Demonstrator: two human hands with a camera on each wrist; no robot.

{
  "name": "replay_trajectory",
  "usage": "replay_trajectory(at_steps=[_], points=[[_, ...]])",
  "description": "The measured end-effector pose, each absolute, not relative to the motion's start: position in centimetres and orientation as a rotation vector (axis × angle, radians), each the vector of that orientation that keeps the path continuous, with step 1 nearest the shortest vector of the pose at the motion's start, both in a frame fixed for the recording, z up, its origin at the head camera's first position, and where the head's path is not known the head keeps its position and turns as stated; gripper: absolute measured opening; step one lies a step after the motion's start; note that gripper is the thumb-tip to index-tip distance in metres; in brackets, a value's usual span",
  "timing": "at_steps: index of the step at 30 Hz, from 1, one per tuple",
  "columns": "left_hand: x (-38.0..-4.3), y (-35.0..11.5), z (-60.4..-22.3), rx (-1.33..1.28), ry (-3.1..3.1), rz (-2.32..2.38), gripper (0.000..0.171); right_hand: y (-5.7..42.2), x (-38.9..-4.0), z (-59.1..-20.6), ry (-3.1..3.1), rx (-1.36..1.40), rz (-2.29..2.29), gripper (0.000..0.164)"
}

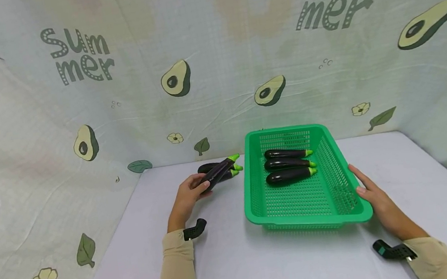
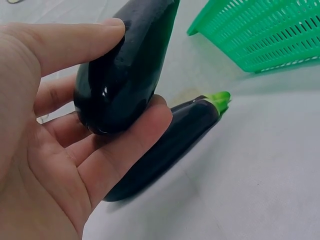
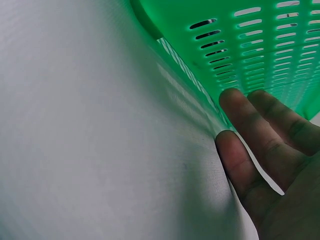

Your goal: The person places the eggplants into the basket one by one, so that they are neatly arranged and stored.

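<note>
My left hand holds a dark purple eggplant by its rounded end, its green stem pointing up to the right. In the left wrist view, the thumb lies on one side of this eggplant and the fingers on the other. Behind and below it, two more eggplants lie on the table, partly hidden; one eggplant shows in the left wrist view. My right hand rests at the right side of a green plastic basket, its straight fingers against the slotted outer wall.
Inside the basket, three eggplants lie side by side, stems to the right. A white cloth covers the table. Behind it hangs a pale curtain printed with avocados and leaves. Both wrists wear black straps.
</note>
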State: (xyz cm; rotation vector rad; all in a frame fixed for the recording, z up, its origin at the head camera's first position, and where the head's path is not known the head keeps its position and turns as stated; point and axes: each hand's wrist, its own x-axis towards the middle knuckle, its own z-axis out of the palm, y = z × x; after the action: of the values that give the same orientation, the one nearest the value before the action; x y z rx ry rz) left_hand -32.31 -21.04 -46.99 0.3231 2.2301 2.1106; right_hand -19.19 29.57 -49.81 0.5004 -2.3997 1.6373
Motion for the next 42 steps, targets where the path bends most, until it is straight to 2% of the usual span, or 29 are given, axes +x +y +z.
replay_trajectory(at_steps=[5,32,42], points=[[-32.1,-20.5,-46.3,0.355,2.24,2.102,0.047,29.6,-19.2,-49.8,-2.393,0.507,1.644,0.057],[-30.8,-17.5,-43.5,0.632,2.48,1.851,0.048,29.6,-19.1,-49.7,-2.389,0.531,1.627,0.057],[-30.7,-16.6,-43.6,0.706,2.499,1.827,0.043,29.6,-19.2,-49.8,-2.396,0.528,1.616,0.057]])
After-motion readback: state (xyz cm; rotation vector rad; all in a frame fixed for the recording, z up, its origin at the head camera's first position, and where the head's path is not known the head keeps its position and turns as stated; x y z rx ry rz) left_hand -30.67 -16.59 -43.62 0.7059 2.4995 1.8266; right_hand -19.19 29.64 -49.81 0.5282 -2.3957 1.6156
